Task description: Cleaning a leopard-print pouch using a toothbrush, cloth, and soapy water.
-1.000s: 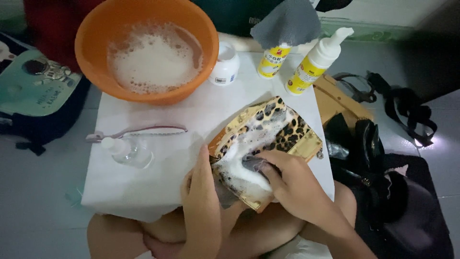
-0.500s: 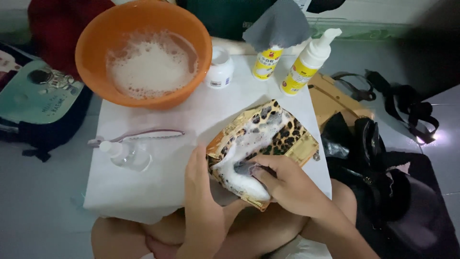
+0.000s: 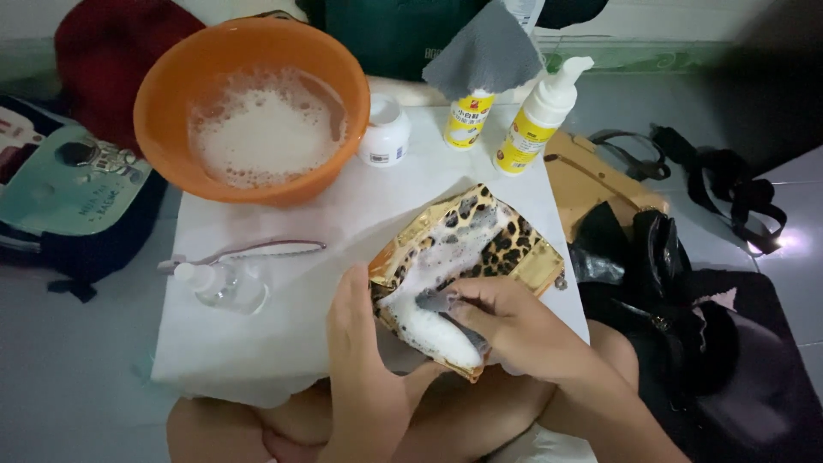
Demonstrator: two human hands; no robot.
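Note:
A leopard-print pouch with gold trim (image 3: pixel 506 244) lies on the white-covered table (image 3: pixel 283 334), coated in white foam. My left hand (image 3: pixel 364 360) steadies its near left edge. My right hand (image 3: pixel 506 321) presses a small grey cloth or sponge (image 3: pixel 435 300) into the foam on the pouch's near end. An orange basin (image 3: pixel 257 111) of soapy water stands at the far left of the table.
A toothbrush (image 3: pixel 249 251) and a small clear bottle (image 3: pixel 225 285) lie left of the pouch. A white jar (image 3: pixel 384 130) and two yellow-labelled bottles (image 3: pixel 531 124) stand at the back, one under a grey cloth (image 3: pixel 493 56). Black bags (image 3: pixel 677 291) sit on the right, a backpack (image 3: pixel 69 197) on the left.
My right hand has kept rubbing the foam over the near end of the pouch, shifting slightly. My left hand stays on the pouch's edge.

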